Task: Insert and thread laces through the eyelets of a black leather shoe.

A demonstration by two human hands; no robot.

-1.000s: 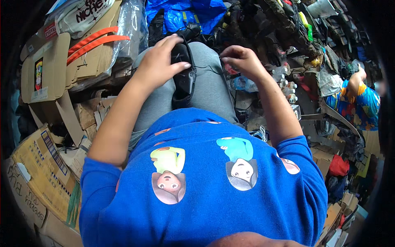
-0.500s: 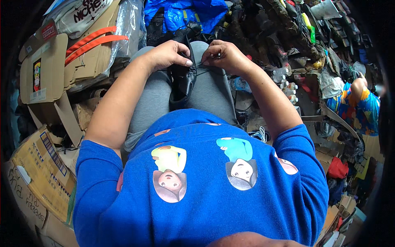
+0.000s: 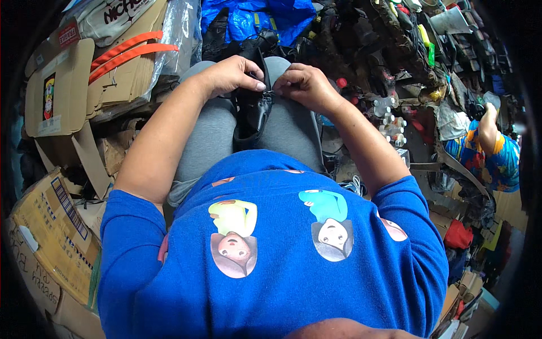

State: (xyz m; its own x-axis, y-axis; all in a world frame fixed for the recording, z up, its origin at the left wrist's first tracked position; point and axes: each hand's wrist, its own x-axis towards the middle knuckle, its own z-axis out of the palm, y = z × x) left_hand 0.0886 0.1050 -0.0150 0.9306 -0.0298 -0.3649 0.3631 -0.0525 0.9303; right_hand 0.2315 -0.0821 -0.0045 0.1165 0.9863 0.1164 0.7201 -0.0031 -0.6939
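Note:
A black shoe (image 3: pixel 252 116) rests on my lap between my thighs, its upper part standing up toward the far side. At its left edge, my left hand (image 3: pixel 240 76) is closed on the shoe, thumb and forefinger pinching near the opening. My right hand (image 3: pixel 305 86) is just to the right of the shoe, its fingertips pinched together close to the shoe's edge. Something small and thin shows at those fingertips, too fine to name. Part of the shoe's upper is hidden behind my left fingers.
Cardboard boxes (image 3: pixel 59 104) and orange strips (image 3: pixel 127 53) are at the left. A blue plastic sheet (image 3: pixel 271 22) lies ahead. Heaped dark items and clear bottles (image 3: pixel 392 127) fill the right side, where another person's arm (image 3: pixel 489 130) shows beside colourful clothing.
My right hand has shifted slightly down and left, its fingertips closer to the shoe. The left hand keeps its hold. At the far right, the other person's arm has moved.

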